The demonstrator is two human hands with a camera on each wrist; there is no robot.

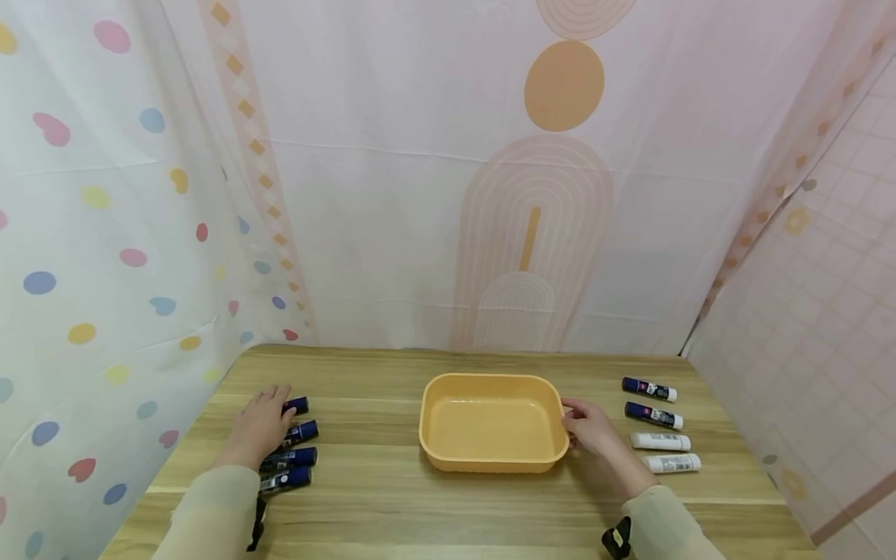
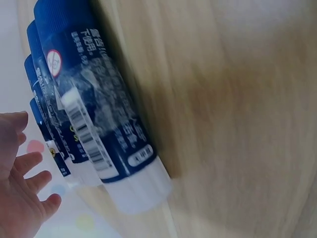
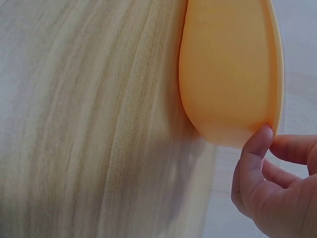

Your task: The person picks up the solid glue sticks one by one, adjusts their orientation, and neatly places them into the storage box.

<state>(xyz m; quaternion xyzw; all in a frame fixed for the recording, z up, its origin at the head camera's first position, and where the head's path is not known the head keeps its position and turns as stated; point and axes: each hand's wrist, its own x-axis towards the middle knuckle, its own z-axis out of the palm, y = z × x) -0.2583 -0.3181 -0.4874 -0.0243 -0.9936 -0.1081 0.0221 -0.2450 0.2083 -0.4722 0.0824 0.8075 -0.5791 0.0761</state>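
Note:
My left hand (image 1: 259, 426) is over the left ends of several dark blue glue sticks lying in a row, nearest the farthest glue stick (image 1: 297, 405). In the left wrist view its fingers are spread and loosely bent beside the row, and the closest glue stick (image 2: 99, 99) shows a white end and a barcode label. My right hand (image 1: 595, 429) pinches the right rim of a yellow plastic basin (image 1: 483, 465) between thumb and fingers. No objects lie inside the basin, which stands on the table. The right wrist view shows the thumb against the basin's rim (image 3: 277, 89).
On the right of the wooden table (image 1: 371, 498) lie two dark blue tubes with white ends, such as the blue tube (image 1: 654, 415), and two white tubes, such as the white tube (image 1: 672, 463). A patterned curtain (image 1: 378, 233) hangs along the table's back edge.

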